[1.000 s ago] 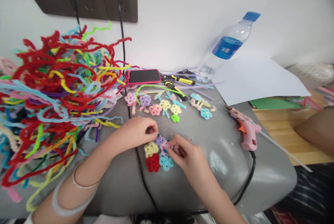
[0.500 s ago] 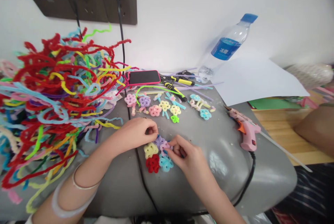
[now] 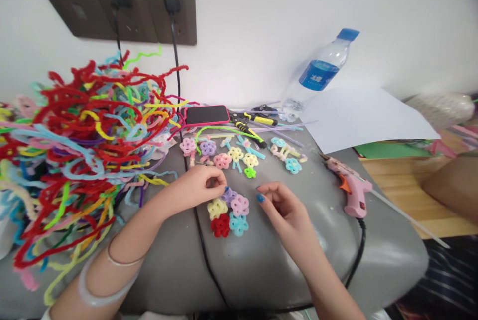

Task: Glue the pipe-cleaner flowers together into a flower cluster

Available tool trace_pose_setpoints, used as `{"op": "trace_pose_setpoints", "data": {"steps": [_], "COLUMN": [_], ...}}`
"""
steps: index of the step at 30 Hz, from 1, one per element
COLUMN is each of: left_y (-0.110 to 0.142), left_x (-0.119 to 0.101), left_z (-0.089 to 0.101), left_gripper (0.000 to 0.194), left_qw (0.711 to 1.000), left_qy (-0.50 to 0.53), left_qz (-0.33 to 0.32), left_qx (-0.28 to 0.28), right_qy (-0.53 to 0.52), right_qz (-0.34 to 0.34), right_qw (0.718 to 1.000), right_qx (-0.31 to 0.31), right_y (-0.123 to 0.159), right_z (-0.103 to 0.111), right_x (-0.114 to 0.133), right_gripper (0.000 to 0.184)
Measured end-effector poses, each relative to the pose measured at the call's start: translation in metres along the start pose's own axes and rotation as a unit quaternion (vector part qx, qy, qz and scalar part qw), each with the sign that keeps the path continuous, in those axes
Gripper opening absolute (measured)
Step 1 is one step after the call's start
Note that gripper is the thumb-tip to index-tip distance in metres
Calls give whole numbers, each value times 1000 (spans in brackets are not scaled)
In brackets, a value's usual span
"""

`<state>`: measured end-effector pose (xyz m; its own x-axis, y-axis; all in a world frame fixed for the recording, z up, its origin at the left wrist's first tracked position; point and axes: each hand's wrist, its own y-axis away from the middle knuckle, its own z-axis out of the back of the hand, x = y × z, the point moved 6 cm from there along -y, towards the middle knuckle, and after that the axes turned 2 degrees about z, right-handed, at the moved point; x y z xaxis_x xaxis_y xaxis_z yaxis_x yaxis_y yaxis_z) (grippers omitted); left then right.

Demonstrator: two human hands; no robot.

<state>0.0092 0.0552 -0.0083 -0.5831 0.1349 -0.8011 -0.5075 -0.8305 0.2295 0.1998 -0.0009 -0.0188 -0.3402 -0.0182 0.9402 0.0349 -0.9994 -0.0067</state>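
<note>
A ring of pipe-cleaner flowers lies on the grey surface (image 3: pixel 284 260) between my hands. It has a purple flower (image 3: pixel 229 196) at the top, a pink flower (image 3: pixel 239 205), a light blue flower (image 3: pixel 238 224), a red flower (image 3: pixel 220 225) and a pale yellow flower (image 3: pixel 217 208). My left hand (image 3: pixel 204 184) is closed in a pinch at the purple flower's upper edge; its fingertips partly cover it. Just right of the pink flower, my right hand (image 3: pixel 281 208) holds nothing, thumb and fingers apart.
A heap of pipe cleaners (image 3: pixel 93 131) fills the left. Behind the hands are several small flowers (image 3: pixel 235 154), a phone (image 3: pixel 206 115) and pliers (image 3: pixel 248 128). At right are a pink glue gun (image 3: pixel 354 190), white paper (image 3: pixel 369 116) and a water bottle (image 3: pixel 319 73). A black cable (image 3: pixel 203 250) crosses the surface.
My right hand has let go of the pink flower and drawn away to the right, its fingers parting. My left hand keeps its pinch at the purple flower. The camera view has shifted slightly.
</note>
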Motion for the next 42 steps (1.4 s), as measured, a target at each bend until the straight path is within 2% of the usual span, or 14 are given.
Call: {"op": "trace_pose_setpoints", "data": {"steps": [2, 5, 8, 11, 18, 24, 26, 30, 35, 42], "left_y": [-1, -2, -3, -3, -3, -5, -5, -6, -8, -6], "left_x": [0, 4, 8, 11, 11, 13, 12, 11, 12, 10], "left_z": [3, 5, 7, 10, 11, 12, 13, 12, 12, 12], "left_gripper": [13, 13, 15, 17, 19, 20, 22, 22, 22, 21], "left_qw": [1000, 1000, 999, 999, 999, 998, 997, 997, 997, 998], "left_qy": [6, 9, 12, 9, 7, 8, 12, 16, 17, 12], "left_qz": [1, 12, 23, 27, 27, 18, 16, 7, 1, 8], "left_qx": [-12, -20, -23, -34, -45, -62, -71, -74, -73, -68], "right_qy": [53, 150, 203, 233, 250, 200, 141, 33, 12, 18], "right_qz": [13, 66, 110, 104, 85, 113, 73, -8, -25, -36], "right_qw": [998, 986, 972, 967, 964, 972, 987, 995, 980, 960], "right_qx": [-15, -32, -34, -20, -18, -43, -20, 94, 199, 278], "right_y": [-8, -22, -34, -42, -49, -51, -52, -52, -53, -61], "right_z": [8, 14, 11, 5, -1, 10, 15, 10, -12, -32], "right_x": [-1, 4, 11, 11, 7, 12, 8, 8, 23, 22], "right_gripper": [20, 17, 17, 14, 12, 15, 20, 31, 30, 22]}}
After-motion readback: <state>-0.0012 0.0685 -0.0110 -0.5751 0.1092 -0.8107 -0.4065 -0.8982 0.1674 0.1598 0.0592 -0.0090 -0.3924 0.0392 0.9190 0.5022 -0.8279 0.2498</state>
